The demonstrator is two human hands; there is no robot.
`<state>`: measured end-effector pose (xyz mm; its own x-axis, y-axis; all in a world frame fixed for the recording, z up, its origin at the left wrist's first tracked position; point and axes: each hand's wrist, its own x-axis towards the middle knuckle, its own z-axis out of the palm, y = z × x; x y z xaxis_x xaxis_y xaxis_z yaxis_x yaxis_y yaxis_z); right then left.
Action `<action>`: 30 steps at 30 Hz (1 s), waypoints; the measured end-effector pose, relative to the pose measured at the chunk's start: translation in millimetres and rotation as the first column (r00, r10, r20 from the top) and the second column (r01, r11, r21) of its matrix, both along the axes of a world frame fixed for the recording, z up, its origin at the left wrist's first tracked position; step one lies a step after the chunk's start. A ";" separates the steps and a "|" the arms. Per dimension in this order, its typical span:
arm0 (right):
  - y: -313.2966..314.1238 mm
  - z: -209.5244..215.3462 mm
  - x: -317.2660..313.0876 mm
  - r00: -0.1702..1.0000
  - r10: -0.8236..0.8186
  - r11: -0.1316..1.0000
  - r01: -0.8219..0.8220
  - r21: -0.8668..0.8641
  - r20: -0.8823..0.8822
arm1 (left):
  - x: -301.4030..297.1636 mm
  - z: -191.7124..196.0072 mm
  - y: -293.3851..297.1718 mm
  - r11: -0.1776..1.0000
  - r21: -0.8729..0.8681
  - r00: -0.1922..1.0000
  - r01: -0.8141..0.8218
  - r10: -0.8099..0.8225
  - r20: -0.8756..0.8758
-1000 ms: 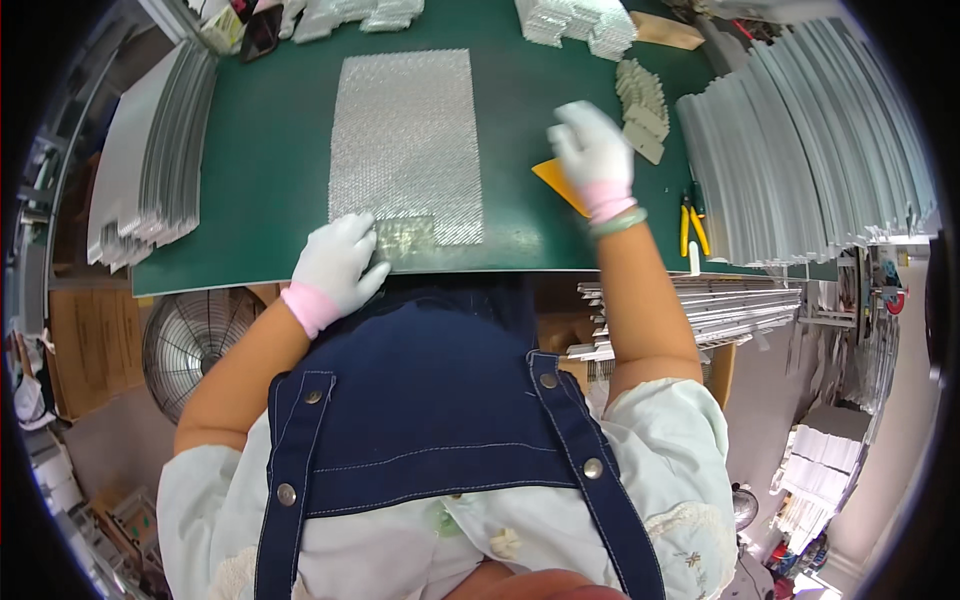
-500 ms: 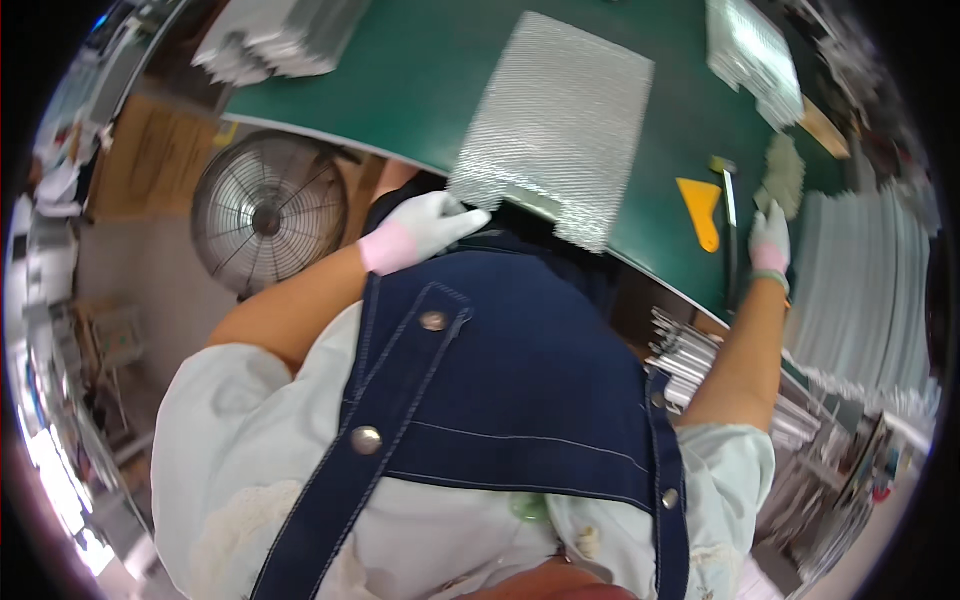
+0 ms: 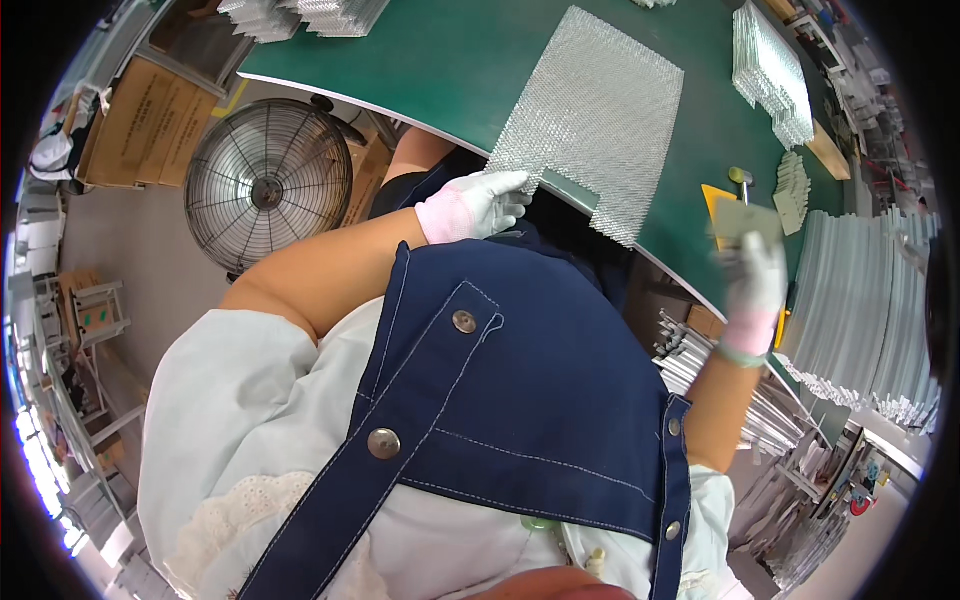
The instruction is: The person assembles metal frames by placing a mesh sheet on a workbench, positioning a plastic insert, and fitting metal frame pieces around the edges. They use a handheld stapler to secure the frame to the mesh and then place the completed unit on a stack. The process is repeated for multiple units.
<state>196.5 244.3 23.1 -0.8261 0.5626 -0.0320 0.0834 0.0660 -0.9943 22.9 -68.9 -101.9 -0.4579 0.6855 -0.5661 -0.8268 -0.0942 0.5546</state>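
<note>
A silvery honeycomb-textured sheet (image 3: 600,105) lies on the green table, with a rectangular notch in its near edge. My left hand (image 3: 474,206), in a white glove with a pink cuff, is at the sheet's near left corner. Its fingers are loosely bent and apart, with nothing visible in them. Over the table's right side, my gloved right hand (image 3: 754,285) grips a small flat greyish-green plate (image 3: 748,222), blurred by motion. Behind that plate is a stack of similar small plates (image 3: 792,192). A yellow scraper (image 3: 714,200) is partly hidden by the held plate.
More notched honeycomb pieces (image 3: 772,75) lie at the far right, beside a wooden block (image 3: 826,150). Long pale strips (image 3: 860,300) are piled on the right. A hammer's head (image 3: 739,176) shows near the scraper. Left of the table stands a floor fan (image 3: 268,190).
My right hand has lifted a small plate off the stack and brought it left and nearer. My left hand stays by the sheet's corner, its fingers more bent. The whole view has shifted.
</note>
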 end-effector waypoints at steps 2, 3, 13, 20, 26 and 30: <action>-79.2 -25.4 5.8 0.961 0.256 0.906 -0.198 -0.375 0.109 | 0.4 -1.6 0.8 1.000 -0.024 1.000 0.010 -0.010 -0.004; -110.0 -39.7 6.0 0.940 0.314 0.835 -0.205 -0.511 0.136 | 0.0 -2.8 0.5 0.999 -0.049 1.000 -0.001 0.000 -0.020; -156.4 -118.8 -31.2 0.980 0.195 0.404 -0.101 -0.909 -0.022 | -6.5 -6.0 3.2 0.993 -0.120 0.994 0.008 -0.021 -0.105; -153.3 -122.6 -36.4 0.978 0.208 0.451 -0.102 -0.886 -0.007 | -3.9 -17.9 6.7 0.995 -0.098 0.994 -0.018 0.006 -0.113; -158.7 -110.8 -38.8 0.980 0.181 0.563 -0.038 -0.826 0.079 | -4.6 -9.5 -0.3 0.999 0.026 0.998 0.037 -0.036 -0.048; -156.7 -111.2 -38.3 0.974 0.201 0.586 -0.034 -0.810 0.105 | -3.4 -18.6 2.1 0.978 -0.045 0.978 0.203 -0.204 -0.044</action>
<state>158.2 87.6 -88.1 -0.8165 0.1387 -0.5604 0.3017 -0.7252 -0.6190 19.5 -66.8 -120.5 -0.3384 0.7441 -0.5761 -0.7987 0.0966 0.5939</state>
